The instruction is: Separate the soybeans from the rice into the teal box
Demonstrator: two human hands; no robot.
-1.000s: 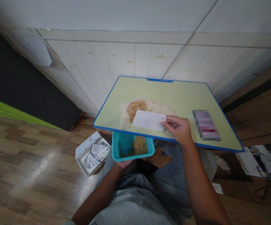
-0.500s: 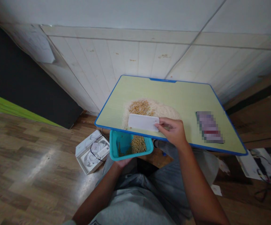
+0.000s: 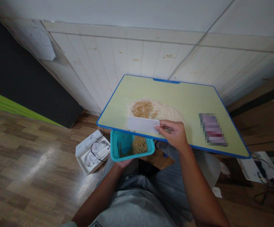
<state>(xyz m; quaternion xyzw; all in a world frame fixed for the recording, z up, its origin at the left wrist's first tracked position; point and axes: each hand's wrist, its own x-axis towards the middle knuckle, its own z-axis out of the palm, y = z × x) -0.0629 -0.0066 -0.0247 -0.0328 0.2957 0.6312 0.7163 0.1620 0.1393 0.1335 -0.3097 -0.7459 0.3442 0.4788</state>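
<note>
My right hand point(image 3: 175, 134) pinches the right end of a flat white scraper point(image 3: 143, 125), held near the front edge of a small table point(image 3: 189, 94) with a blue rim. Just behind the scraper lies a heap of soybeans point(image 3: 143, 108) on a spread of rice point(image 3: 171, 113). Below the table edge, my left hand point(image 3: 124, 163) supports a teal plastic basin point(image 3: 114, 146) from underneath; most of its fingers are hidden by it. More soybeans point(image 3: 139, 145) lie inside the basin, mostly toward its right side.
A pixelated flat object point(image 3: 213, 129) lies on the table's right part. An open white box point(image 3: 93, 153) with a cable stands on the wooden floor to the left. A white wall point(image 3: 127, 56) rises behind the table. Another box with cables point(image 3: 261, 167) is at the lower right.
The scraper in my right hand has moved slightly toward the table's front edge and left, away from the soybean heap. My left hand keeps the basin below the edge.
</note>
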